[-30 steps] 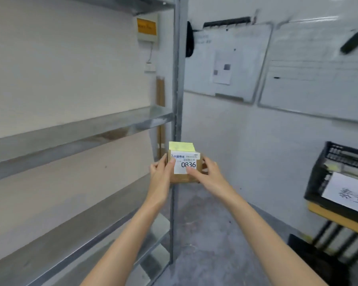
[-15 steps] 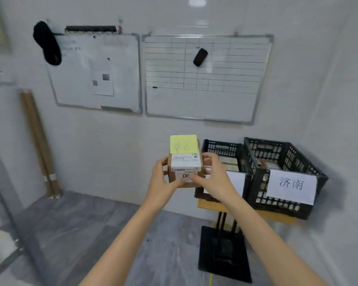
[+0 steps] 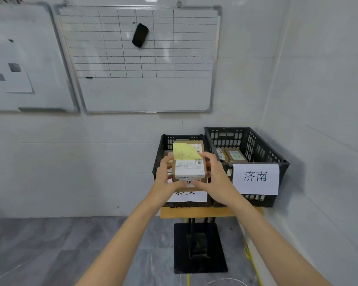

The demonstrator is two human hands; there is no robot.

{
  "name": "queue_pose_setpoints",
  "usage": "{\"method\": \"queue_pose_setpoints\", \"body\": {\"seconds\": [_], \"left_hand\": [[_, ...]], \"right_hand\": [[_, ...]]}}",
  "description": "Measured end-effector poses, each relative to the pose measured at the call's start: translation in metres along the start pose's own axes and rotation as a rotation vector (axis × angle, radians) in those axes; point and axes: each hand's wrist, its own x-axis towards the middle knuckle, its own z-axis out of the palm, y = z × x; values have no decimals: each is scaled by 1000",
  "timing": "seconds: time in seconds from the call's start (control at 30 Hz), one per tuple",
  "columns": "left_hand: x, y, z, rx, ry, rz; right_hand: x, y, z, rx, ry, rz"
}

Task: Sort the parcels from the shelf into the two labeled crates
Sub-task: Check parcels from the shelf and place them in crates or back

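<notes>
1. Two whiteboards hang on the tiled wall (image 3: 70, 162). The plain whiteboard (image 3: 39, 27) at the far left carries a sheet of paper (image 3: 19, 81), and the gridded whiteboard (image 3: 145, 93) beside it has a black eraser (image 3: 140, 35) stuck near its top.
2. Below them, the left hand (image 3: 165, 182) reaches up from the lower edge of the view. It grips the left side of the parcel (image 3: 190, 162), with the fingers curled round the far edge and the thumb pressed low on the near face.
3. That parcel is a small brown cardboard box held in the air between the two hands. A white shipping label (image 3: 188, 172) wraps over its top and front, and a yellow note (image 3: 183, 151) is stuck on its upper part (the writing is too faint to read).
4. The right hand (image 3: 217, 178) clamps the parcel's right side in the same way. Its thumb sits low on the near face close to the left thumb, and its forefinger is up by the note. Only the box separates the hands.
5. Directly behind the parcel stands the left crate (image 3: 160, 149), black and slatted. The box and hands cover most of it, along with the upper part of its paper label (image 3: 196, 197). I cannot tell whether the parcel is already over the rim or still short of it.
6. Touching that crate on its right is the right crate (image 3: 256, 145). It has a white sign (image 3: 255, 178) reading 济南 on its front and a few boxed parcels (image 3: 234, 154) lying inside.
7. Both crates sit on a wooden top (image 3: 194, 212) over a black stand (image 3: 201, 259), tight in the corner. A yellow cable (image 3: 250, 256) runs along the floor (image 3: 50, 244) by the right wall.
</notes>
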Motion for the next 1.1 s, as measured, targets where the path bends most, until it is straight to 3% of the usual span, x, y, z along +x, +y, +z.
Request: {"method": "queue_pose_setpoints", "body": {"seconds": [0.2, 0.57, 0.77, 0.97, 1.1], "left_hand": [[77, -26, 8, -25, -98, -52], [220, -71, -14, 11, -96, -31], [265, -90, -16, 75, -119, -6], [295, -105, -8, 116, -108, 0], [313, -114, -5, 140, -75, -18]], "right_hand": [[61, 38, -4, -67, 17, 44], [190, 77, 14, -97, -30, 69], [228, 97, 20, -69, -49, 69], [263, 119, 26, -182, 67, 105], [283, 137, 29, -271, 14, 62]]}}
